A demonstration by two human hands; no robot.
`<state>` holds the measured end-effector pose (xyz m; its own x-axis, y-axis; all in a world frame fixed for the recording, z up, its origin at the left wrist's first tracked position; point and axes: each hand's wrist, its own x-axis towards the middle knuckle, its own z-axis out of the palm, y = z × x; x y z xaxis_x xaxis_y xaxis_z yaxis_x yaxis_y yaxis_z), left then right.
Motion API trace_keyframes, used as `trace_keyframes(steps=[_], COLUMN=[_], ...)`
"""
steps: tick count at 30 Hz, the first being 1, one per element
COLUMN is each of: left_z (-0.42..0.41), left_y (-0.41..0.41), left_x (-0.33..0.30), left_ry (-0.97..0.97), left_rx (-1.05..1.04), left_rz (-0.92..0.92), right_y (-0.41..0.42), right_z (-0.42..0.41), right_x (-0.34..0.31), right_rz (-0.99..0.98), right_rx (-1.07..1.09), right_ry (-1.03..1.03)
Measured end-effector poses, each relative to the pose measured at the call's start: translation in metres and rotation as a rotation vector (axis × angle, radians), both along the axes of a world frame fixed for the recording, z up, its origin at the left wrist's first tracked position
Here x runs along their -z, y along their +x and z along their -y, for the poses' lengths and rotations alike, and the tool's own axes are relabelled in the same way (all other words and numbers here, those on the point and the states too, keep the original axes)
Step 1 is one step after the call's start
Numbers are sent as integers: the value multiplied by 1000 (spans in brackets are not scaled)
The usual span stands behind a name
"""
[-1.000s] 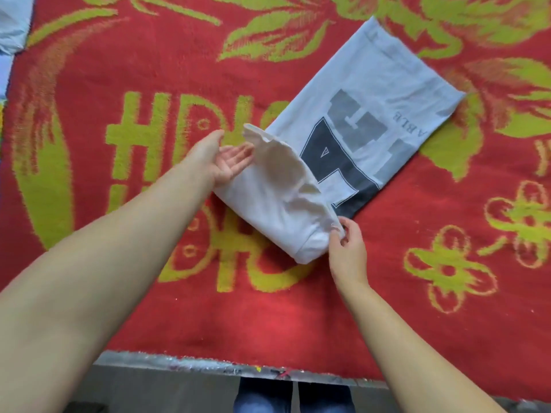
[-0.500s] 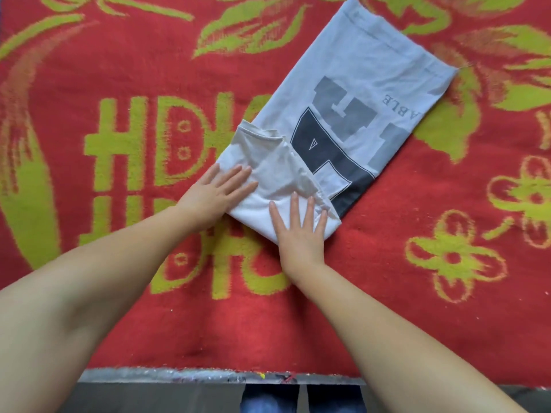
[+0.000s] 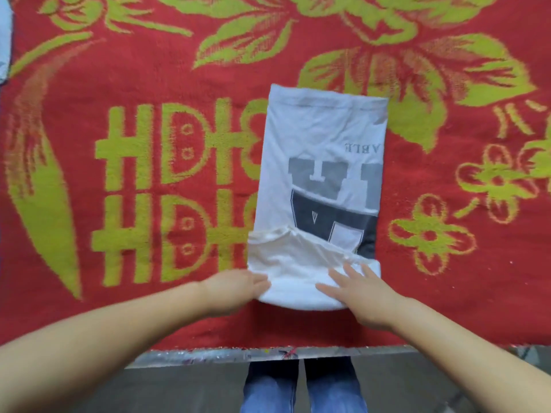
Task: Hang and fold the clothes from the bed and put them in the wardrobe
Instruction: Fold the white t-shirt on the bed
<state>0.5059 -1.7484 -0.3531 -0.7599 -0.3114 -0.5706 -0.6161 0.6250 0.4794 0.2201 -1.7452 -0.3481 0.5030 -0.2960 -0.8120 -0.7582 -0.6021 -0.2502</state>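
T-shirt (image 3: 320, 174) at frame centre reads "ABLE" upside down — left hand (image 3: 235, 289) and right hand (image 3: 357, 293) press flat, fingers spread, on its near fold.

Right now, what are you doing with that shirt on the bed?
A person is folding a white T-shirt on a red and green blanket that covers the bed. The shirt lies flat in a long strip with its near end folded over. The left hand touches the near left corner of that fold, and the right hand lies flat on its near right part. The shirt is not yet fully folded.
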Motion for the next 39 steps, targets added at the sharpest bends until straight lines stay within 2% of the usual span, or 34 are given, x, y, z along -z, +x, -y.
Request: trace_keyframes(steps=[2, 6, 9, 12, 14, 16, 19, 22, 25, 27, 30, 32, 35, 37, 39], left_z=[-17, -5, 25, 61, 86, 111, 140, 149, 141, 129, 111, 105, 108, 114, 115], left_y=[-9, -15, -5, 2, 1, -4, -21, -42, -58, -60, -56, -62, -73, -78, -82], left_x=[12, 20, 16, 6, 3, 6, 16, 39, 52, 53, 55, 54, 53, 56, 55], left_ry=[152, 269, 367, 488, 574, 547, 439, 307, 228, 197, 55, -38, -144, -161, -206], left_rx=[-30, -384, -669, -1020, -1241, -1390, -1529, -1687, -1870, -1896, -1692, -1677, -1765, -1758, -1719], left_rz=[152, 61, -13, -110, -227, -324, -389, -429, -515, -503, -327, -368, -421, -330, -156], right_y=[-11, -18, -24, -40, -50, -53, -46, -39, -35, -35, -38, -37, -37, -35, -30], right_z=[-22, -25, -5, 39, 73, 103, 132, 137, 122, 107, 95, 98, 113, 121, 120], right_x=[2, 7, 2, -12, -16, -11, 12, 32, 36, 35, 39, 37, 40, 44, 43], right_rz=[-4, 97, 223, 300, 430, 525, 531, 513, 631, 637, 414, 396, 420, 341, 249], right_rx=[6, 176, 481, 811, 1061, 1233, 1356, 1486, 1609, 1687, 1582, 1496, 1494, 1499, 1443], right_ry=[45, 57, 111, 22, -26, -80, -174, -352, -489, -436, -342, -444, -555, -511, -572])
